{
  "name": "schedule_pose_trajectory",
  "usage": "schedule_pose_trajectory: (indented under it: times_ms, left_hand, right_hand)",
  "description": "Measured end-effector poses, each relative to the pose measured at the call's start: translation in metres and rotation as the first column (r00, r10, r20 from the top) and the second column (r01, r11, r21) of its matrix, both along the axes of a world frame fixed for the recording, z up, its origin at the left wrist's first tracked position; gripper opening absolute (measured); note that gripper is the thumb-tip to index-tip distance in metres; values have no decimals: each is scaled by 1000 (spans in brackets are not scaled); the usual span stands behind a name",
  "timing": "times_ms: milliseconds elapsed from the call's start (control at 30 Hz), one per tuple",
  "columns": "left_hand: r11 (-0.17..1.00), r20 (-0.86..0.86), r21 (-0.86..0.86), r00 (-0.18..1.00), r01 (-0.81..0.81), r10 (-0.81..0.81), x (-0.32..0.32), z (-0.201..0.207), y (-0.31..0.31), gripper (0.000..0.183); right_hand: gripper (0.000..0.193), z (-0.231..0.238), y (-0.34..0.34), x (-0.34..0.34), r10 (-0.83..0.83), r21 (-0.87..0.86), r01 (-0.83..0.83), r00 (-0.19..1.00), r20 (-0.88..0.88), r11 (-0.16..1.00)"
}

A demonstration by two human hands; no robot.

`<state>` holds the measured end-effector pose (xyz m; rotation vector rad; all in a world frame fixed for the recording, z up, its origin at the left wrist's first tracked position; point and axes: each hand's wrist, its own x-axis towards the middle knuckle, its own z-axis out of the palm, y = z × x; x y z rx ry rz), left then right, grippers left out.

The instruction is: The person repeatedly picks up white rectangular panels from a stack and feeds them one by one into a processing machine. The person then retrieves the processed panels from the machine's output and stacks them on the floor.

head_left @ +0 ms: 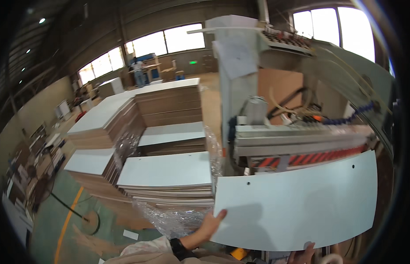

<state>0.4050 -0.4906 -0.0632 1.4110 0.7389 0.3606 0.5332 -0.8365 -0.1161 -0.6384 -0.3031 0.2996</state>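
Note:
A large white panel [297, 204] with two dark round holes near its far edge lies in front of me, at the right. My left hand [210, 225] is closed on its left edge, with the thumb on the top face and the other fingers hidden beneath. At the near edge, my right hand [303, 254] grips the same panel; a fingertip shows on top and the rest is mostly hidden. Beyond the panel's far edge is a machine [297, 136] with a metal beam and a red-and-black striped strip.
Left of the panel stands a stack of similar white boards [165, 169], with taller board stacks [106, 112] behind it. Clear plastic wrap [169, 220] hangs around the near stack. A pedestal fan [88, 222] stands on the green floor at the left. Another person [138, 72] is far off.

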Motion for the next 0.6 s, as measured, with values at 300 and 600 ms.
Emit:
schedule_pose_trajectory:
  times_ms: [300, 600]
  left_hand:
    - [934, -166, 192, 928, -302, 334, -192, -10, 258, 56]
    - [932, -70, 240, 953, -271, 295, -252, -47, 443, 57]
  right_hand:
    - [51, 58, 181, -20, -417, -382, 440, 897, 148, 812]
    - [29, 57, 370, -86, 88, -232, -180, 930, -358, 956]
